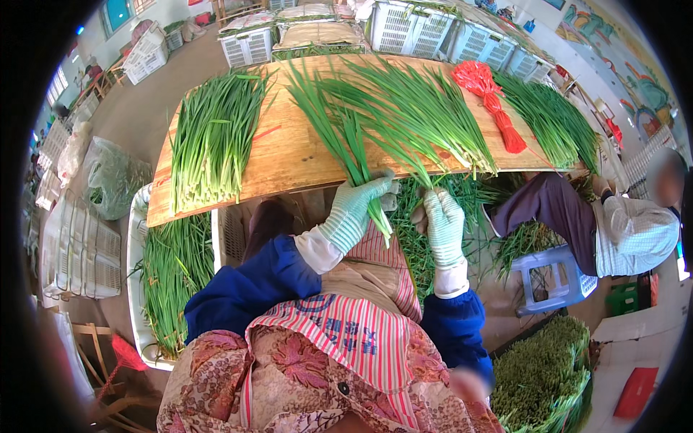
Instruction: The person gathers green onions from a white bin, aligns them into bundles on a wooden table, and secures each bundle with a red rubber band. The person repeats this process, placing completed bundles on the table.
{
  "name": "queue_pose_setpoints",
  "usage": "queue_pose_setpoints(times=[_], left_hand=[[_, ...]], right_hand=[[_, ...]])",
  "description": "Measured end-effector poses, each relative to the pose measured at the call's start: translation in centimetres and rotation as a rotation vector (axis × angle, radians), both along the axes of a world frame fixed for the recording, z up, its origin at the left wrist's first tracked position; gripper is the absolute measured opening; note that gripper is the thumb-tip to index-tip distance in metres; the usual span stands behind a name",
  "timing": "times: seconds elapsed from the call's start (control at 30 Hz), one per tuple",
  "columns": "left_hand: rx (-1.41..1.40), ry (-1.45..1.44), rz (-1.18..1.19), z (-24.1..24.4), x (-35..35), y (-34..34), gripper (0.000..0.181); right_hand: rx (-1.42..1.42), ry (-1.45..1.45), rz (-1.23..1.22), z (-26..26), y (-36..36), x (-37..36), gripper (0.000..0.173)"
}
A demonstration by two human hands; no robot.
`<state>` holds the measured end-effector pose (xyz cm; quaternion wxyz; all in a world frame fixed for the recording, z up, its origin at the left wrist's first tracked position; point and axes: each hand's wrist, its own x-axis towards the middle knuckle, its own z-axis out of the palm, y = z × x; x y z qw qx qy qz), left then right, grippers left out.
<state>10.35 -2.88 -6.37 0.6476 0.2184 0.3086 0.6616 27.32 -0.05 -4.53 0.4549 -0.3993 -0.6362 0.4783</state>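
Observation:
My left hand [352, 208], in a pale green-and-white knit glove, is closed around a small bunch of garlic chives [354, 149]. The cut ends poke out below the fist and the leaves reach up over the wooden board [292, 146]. My right hand [443, 222], gloved alike, pinches the pale stem ends of a few more chives [411, 162] at the board's near edge. Just beyond it lies a loose heap of chives [433, 113], stems towards me. A larger pile of chives [216, 140] rests on the board's left part.
Red plastic ties [495, 108] lie on the board, right of the heap, beside more chives [547, 119]. A white crate [138, 325] of chives stands at left. Leaf scraps [433, 254] cover the floor below. At right sits a person [633, 233] near a blue stool [555, 279].

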Motion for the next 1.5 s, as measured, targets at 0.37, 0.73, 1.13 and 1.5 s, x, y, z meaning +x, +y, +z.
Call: queue_pose_setpoints(times=[0.37, 0.73, 1.13, 1.5], left_hand=[[0.046, 0.032, -0.111, -1.3, 1.2, -0.1, 0.024], [0.086, 0.108, -0.029, -0.9, -0.6, -1.4, 0.025], [0.248, -0.127, -0.113, 1.4, -3.5, -2.4, 0.026], [0.118, -0.204, -0.047, 2.3, -5.1, -2.0, 0.02]], right_hand=[[-0.17, 0.21, 0.097, -2.3, -1.7, -0.6, 0.02], [-0.14, 0.07, 0.175, -1.9, -1.1, 2.5, 0.024], [0.233, -1.263, -0.002, -4.8, 1.2, 7.5, 0.015], [0.991, -0.937, 0.042, 1.0, 4.6, -6.3, 0.042]])
